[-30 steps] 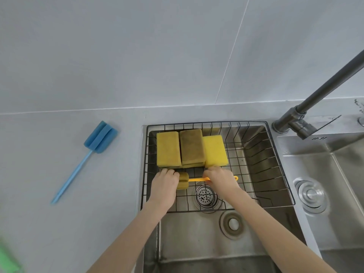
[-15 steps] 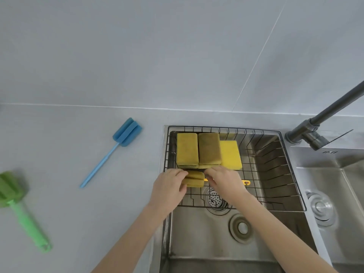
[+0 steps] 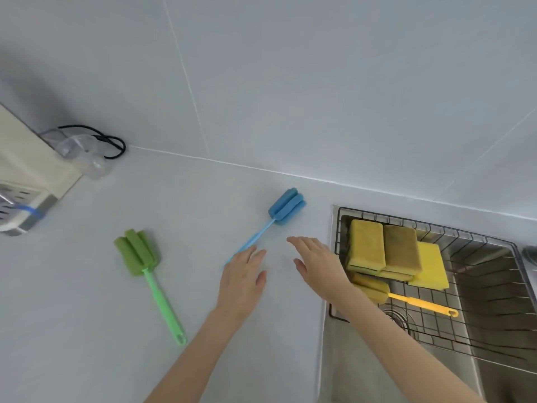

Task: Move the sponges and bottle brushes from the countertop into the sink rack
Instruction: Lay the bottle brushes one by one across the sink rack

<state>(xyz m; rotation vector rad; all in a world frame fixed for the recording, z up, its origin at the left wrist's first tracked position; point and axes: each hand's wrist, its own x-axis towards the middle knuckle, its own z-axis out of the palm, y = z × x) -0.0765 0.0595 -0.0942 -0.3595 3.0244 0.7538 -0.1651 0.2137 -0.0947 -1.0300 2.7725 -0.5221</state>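
Countertop [image 3: 87,330]: blue bottle brush [image 3: 271,221] at 12 o'clock of the empty, spread left hand [image 3: 242,282]; green bottle brush [image 3: 148,274] at its 9 o'clock. Right hand [image 3: 316,264], also loose and empty, lies at 9 o'clock of the sink rack [image 3: 494,338], which holds 3 sponges [image 3: 398,253] and 1 yellow bottle brush [image 3: 406,299].

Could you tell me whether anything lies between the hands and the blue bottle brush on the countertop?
Nothing visible does. The left hand already reaches the handle end of the blue bottle brush, and the right hand, open, hovers beside it over bare countertop.
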